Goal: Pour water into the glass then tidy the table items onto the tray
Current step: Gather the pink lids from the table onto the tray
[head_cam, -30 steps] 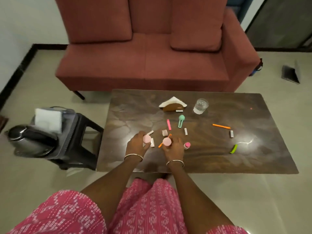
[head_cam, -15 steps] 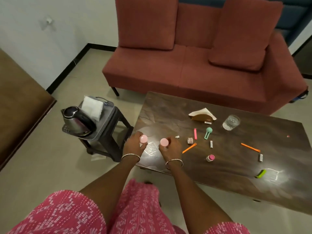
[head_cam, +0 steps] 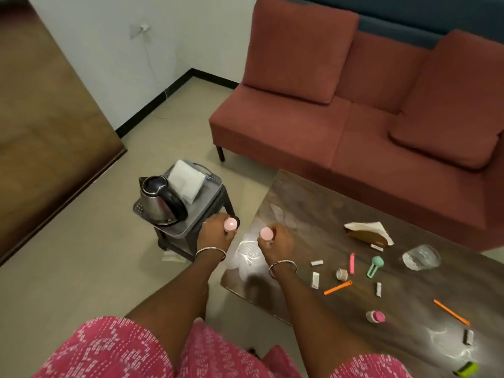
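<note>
Both hands have swung left since a moment ago: left hand (head_cam: 215, 232) grips a pink-capped bottle (head_cam: 230, 224) upright beside the tray (head_cam: 191, 223); right hand (head_cam: 278, 242) holds another pink-capped bottle (head_cam: 266, 234) upright above the surface (head_cam: 313, 214) edge.

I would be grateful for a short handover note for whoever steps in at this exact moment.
Left hand: closed on a pink-capped item, over the near corner of the grey tray on the stool.
Right hand: closed on a second pink-capped item, above the table's left end.
Glass: on the table; looks to hold water.
Kettle: on the tray beside a white cloth.
Left: both held items go onto the tray, then the scattered small items, e.g. the orange stick and another pink-capped item.
</note>
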Available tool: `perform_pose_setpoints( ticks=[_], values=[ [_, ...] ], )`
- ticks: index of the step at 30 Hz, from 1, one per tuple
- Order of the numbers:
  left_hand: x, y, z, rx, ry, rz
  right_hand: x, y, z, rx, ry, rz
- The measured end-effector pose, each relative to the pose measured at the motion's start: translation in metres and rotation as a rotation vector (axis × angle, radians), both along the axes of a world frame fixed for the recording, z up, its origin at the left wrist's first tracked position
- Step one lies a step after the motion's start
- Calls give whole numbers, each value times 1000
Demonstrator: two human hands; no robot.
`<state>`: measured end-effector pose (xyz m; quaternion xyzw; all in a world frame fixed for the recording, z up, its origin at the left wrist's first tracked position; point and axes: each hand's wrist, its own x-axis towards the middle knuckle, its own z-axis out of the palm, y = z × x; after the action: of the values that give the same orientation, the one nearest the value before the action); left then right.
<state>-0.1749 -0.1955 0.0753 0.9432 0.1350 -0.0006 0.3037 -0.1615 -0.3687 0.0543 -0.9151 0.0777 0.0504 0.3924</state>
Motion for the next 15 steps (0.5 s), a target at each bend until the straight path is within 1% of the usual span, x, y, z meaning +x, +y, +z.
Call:
perform_pose_setpoints(
  ticks=[3, 7, 11, 15],
  values=[
    [23, 32, -5, -15, 10, 17, 24, 32, -4, -7, 24, 35],
    [60, 73, -13, -2, 87, 32, 56, 72, -12, -40, 64, 73],
    [101, 106, -24, -36, 153, 12, 88, 106, -19, -69, 94, 53],
    [149, 130, -41, -46, 199, -57, 125, 136, -36, -78, 155, 25]
  ],
)
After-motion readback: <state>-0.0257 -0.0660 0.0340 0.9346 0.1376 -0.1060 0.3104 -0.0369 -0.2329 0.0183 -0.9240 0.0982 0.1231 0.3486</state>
